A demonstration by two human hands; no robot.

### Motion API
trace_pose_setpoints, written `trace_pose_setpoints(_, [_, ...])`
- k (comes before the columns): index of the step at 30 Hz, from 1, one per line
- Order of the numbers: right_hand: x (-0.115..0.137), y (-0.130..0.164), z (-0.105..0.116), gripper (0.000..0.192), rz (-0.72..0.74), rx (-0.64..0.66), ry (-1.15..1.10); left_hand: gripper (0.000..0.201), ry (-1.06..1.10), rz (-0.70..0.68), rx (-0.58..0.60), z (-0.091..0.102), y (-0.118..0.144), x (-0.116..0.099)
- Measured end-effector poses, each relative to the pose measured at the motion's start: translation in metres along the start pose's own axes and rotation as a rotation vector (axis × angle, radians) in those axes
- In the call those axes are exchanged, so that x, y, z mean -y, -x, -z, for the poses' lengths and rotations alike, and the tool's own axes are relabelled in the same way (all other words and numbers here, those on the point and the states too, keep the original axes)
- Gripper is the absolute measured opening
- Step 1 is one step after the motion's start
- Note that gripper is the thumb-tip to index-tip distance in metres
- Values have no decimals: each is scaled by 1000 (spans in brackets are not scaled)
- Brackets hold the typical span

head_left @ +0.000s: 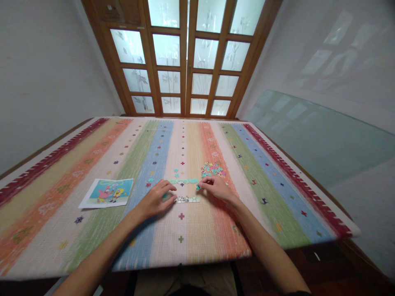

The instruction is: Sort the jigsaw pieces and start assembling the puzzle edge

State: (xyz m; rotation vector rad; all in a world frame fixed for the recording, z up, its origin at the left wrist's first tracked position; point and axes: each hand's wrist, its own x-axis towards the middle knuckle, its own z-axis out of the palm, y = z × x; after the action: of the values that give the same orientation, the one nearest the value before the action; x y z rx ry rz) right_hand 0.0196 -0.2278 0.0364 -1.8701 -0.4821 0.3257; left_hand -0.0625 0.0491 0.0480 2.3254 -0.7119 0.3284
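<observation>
My right hand [217, 188] pinches a small teal jigsaw piece [198, 187] between thumb and fingertips, at the right end of a joined row of teal-green jigsaw pieces [185, 181]. My left hand [159, 199] rests at the left side of the puzzle, its fingers bent and apart from the thumb, and it partly covers the pieces there. Nearer to me lies a second joined strip of pale jigsaw pieces [189, 200], with its left end by my left thumb. Striped tablecloth shows between the two rows.
Loose colourful jigsaw pieces [212, 168] lie heaped beyond my right hand. A few teal pieces [176, 172] sit above the row. A printed cartoon picture [108, 193] lies to the left on the striped tablecloth [197, 234]. Glazed wooden doors [186, 74] stand behind the table.
</observation>
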Motion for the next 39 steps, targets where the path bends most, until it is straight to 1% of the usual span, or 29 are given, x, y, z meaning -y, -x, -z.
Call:
trace_pose_setpoints(3, [-3, 4, 1, 23, -30, 35, 25, 19, -117, -27, 5, -5, 26, -14])
trace_pose_setpoints(7, [-6, 6, -2, 23, -94, 91, 60, 35, -215, -23, -27, -27, 55, -41])
trace_pose_setpoints(9, [-8, 6, -3, 23, -103, 98, 86, 47, -269, -50, 10, -38, 62, -52])
trace_pose_setpoints(12, [-11, 5, -3, 22, -84, 81, 130, 64, -350, -77, 80, -51, 63, -59])
trace_pose_setpoints(16, [-11, 5, -3, 23, -62, 85, 139, 70, -407, -73, 156, -57, 57, -60])
trace_pose_setpoints(20, [-9, 6, -4, 21, -78, 91, 162, 70, -412, -65, 190, -58, 54, -57])
trace_pose_setpoints(23, [-7, 8, -6, 17, -74, 54, 225, 71, -395, -60, 193, -59, 55, -56])
trace_pose_setpoints(30, [-5, 14, -13, 11, 65, -46, 382, 72, -373, -46, 168, -61, 57, -57])
trace_pose_setpoints(39, [-8, 18, -16, 9, 93, -81, 444, 72, -384, -43, 162, -62, 58, -55])
